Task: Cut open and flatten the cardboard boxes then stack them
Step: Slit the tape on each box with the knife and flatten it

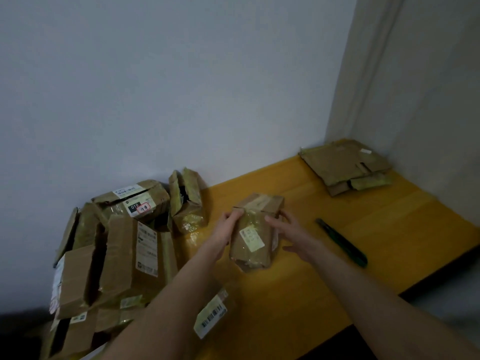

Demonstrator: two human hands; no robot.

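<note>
2 hands clamp 1 small tape-wrapped cardboard box (pixel 255 229), tilted on the glossy yellow table (pixel 285 302): left hand (pixel 228 229) curls over 1 edge, right hand (pixel 288 233) cups the opposite side. Right of the grip lies a slim green knife (pixel 342 242); beyond it, flattened cardboard (pixel 340 165); left, a crumpled box pile (pixel 124 245).

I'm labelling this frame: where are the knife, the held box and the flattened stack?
knife (pixel 341 242), head view, middle of its dark body.
held box (pixel 251 239), head view, white label on its face.
flattened stack (pixel 335 165), head view, top sheet's bare middle.
</note>
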